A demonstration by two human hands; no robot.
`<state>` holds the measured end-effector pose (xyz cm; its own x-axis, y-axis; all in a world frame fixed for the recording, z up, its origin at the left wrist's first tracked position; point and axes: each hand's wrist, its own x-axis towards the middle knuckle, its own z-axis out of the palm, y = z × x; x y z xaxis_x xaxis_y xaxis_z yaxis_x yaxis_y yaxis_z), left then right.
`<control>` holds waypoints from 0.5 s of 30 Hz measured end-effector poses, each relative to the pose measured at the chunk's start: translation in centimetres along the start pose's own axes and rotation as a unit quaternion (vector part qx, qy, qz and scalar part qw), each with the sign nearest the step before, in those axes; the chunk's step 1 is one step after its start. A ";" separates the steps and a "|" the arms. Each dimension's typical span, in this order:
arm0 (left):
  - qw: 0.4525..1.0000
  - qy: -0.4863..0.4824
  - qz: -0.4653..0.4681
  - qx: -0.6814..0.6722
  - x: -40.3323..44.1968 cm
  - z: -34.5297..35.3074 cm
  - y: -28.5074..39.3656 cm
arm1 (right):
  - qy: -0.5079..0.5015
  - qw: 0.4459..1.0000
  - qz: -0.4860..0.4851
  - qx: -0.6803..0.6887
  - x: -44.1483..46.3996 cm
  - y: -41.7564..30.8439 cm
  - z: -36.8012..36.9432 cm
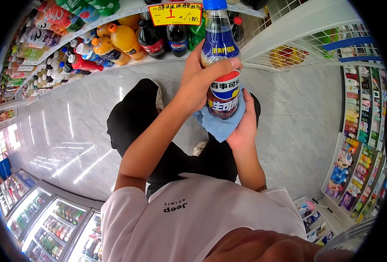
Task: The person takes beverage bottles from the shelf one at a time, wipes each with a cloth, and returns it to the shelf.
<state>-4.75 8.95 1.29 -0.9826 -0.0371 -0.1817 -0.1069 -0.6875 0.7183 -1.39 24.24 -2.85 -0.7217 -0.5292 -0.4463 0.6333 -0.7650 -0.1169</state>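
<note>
A cola bottle [223, 89] with a blue cap and a blue, white and red label stands nearly upright in front of me. My left hand [202, 78] wraps round its middle, thumb across the label. Under the bottle's base, a light blue cloth [221, 126] lies bunched in my right hand [245, 126]. That hand's fingers are partly hidden behind the cloth and bottle. The bottle's lower end rests against the cloth.
A shelf of drink bottles [123, 41] runs along the upper left, with a yellow price tag [176, 14] on its upper edge. White wire racks [285, 56] stand at upper right, packed goods [359, 109] at right. Glass-door fridges [53, 227] line the lower left.
</note>
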 end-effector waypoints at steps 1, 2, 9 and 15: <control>1.000 0.000 -0.004 -0.003 -0.1 0.1 0.0 | -0.003 1.000 -0.002 0.002 -0.1 0.1 0.0; 1.000 0.003 0.004 0.000 -0.1 0.2 0.0 | -0.006 1.000 -0.004 0.005 -0.2 0.1 -0.1; 0.997 -0.005 0.040 0.066 0.0 0.5 0.1 | -0.015 1.000 -0.018 -0.010 -0.2 0.3 -0.1; 0.932 -0.102 0.105 0.332 3.2 -0.5 1.9 | -0.029 0.997 -0.067 -0.018 0.8 -0.3 0.0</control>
<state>-8.05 7.20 1.74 -0.9935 0.0651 0.0936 0.0884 -0.0785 0.9930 -2.17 24.05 -3.19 -0.8149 -0.4441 -0.3725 0.5386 -0.8176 -0.2035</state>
